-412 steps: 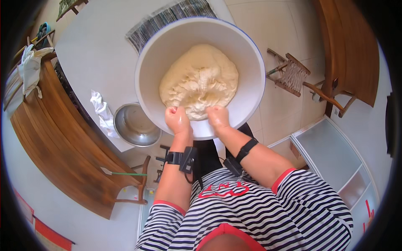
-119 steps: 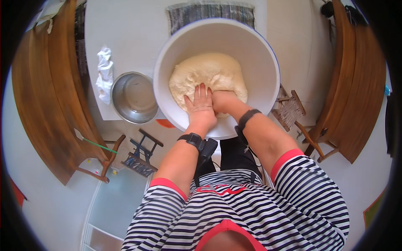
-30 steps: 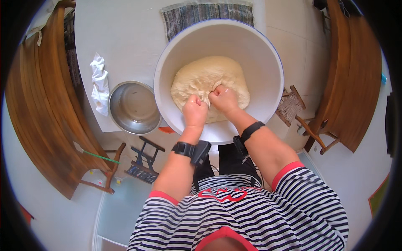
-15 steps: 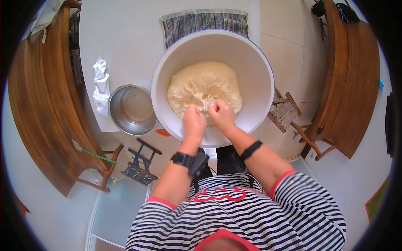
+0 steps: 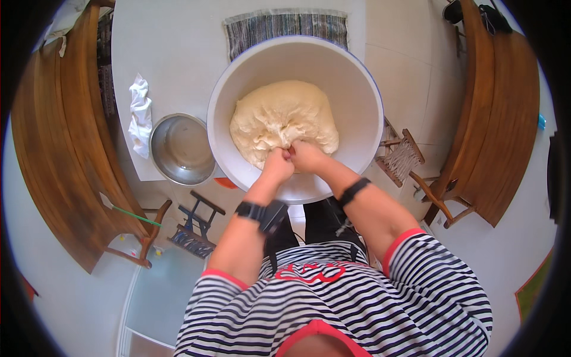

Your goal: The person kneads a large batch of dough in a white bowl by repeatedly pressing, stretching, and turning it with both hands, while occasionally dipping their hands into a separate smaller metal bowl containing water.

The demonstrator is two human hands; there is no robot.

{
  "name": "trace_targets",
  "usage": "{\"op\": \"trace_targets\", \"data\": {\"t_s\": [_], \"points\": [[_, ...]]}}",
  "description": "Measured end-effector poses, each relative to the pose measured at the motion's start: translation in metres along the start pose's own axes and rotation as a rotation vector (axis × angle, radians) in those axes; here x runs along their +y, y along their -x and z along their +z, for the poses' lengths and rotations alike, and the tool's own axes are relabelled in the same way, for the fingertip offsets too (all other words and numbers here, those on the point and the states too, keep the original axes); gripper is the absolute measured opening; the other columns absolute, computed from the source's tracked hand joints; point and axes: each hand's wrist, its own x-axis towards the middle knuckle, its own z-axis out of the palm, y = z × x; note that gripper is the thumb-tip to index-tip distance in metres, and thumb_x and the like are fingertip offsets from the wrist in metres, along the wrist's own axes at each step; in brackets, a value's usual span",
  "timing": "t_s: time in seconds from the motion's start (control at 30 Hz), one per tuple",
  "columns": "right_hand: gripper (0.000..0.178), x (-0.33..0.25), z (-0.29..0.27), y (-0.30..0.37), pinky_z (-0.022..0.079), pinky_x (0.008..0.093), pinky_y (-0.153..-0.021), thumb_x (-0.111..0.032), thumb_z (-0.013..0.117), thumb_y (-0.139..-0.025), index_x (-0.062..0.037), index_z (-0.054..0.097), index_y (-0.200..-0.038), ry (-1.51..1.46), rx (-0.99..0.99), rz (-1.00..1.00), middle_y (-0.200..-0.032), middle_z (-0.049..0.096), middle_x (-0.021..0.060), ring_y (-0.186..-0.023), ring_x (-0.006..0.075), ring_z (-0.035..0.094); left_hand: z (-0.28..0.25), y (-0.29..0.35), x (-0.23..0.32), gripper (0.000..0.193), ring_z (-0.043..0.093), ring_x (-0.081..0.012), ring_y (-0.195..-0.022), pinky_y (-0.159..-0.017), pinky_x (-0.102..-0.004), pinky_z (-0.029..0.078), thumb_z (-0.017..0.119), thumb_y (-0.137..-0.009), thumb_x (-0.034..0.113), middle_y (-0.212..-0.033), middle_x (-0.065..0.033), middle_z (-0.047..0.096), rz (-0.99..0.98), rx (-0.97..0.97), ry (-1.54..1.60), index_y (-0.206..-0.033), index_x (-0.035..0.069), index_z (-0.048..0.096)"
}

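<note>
A big pale lump of dough (image 5: 284, 113) fills the middle of a large white basin (image 5: 357, 119) with a blue rim. At the dough's near edge, my left hand (image 5: 278, 165) is closed, its knuckles against the mass. My right hand (image 5: 307, 156) is closed too and touches the left one. Both grip the dough's near side, where the surface is bunched and creased between them. The fingertips are mostly hidden by the hands themselves.
A steel bowl (image 5: 182, 149) stands left of the basin on the white table (image 5: 172, 59), beside a crumpled white cloth (image 5: 140, 116). Behind the basin lies a striped woven mat (image 5: 285, 30). Folding stools (image 5: 401, 157) and wooden benches (image 5: 496, 113) flank the table.
My hands have come together at the dough's near edge; before, they were slightly apart. The dough's creased front has been drawn in between them.
</note>
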Motion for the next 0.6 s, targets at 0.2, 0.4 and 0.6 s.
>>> {"op": "trace_targets", "data": {"t_s": [0.2, 0.4, 0.6], "points": [[0.051, 0.034, -0.06, 0.04, 0.04, 0.0394, -0.098, -0.033, 0.059, -0.083, -0.005, 0.054, -0.125, 0.002, 0.654, -0.063, -0.118, 0.059, 0.0218, -0.112, 0.0351, 0.054, -0.02, 0.046, 0.0, 0.057, 0.04, -0.0298, -0.125, -0.104, -0.0365, 0.031, 0.057, -0.083, 0.014, -0.133, -0.0225, 0.043, 0.01, 0.598, 0.425, -0.132, -0.007, 0.036], [0.056, 0.082, -0.031, 0.001, 0.043, 0.0377, -0.093, -0.039, 0.057, -0.085, 0.0042, 0.054, -0.12, -0.559, 0.352, 0.103, -0.112, 0.061, 0.0247, -0.107, 0.034, 0.058, -0.01, 0.025, -0.001, 0.057, 0.031, -0.0245, -0.133, -0.109, -0.0336, 0.024, 0.033, -0.098, 0.033, -0.144, -0.0154, 0.033, -0.231, 0.368, 1.096, -0.141, -0.004, 0.025], [0.065, 0.036, -0.025, 0.021, 0.043, 0.0324, -0.091, -0.05, 0.055, -0.086, 0.0038, 0.053, -0.123, -0.74, 0.074, 0.358, -0.115, 0.061, 0.0189, -0.107, 0.0245, 0.058, 0.007, 0.015, -0.006, 0.067, 0.03, -0.0239, -0.136, -0.113, -0.0357, 0.021, 0.024, -0.098, 0.053, -0.148, -0.0104, 0.03, -0.369, 0.13, 1.314, -0.144, 0.003, 0.024]]}}
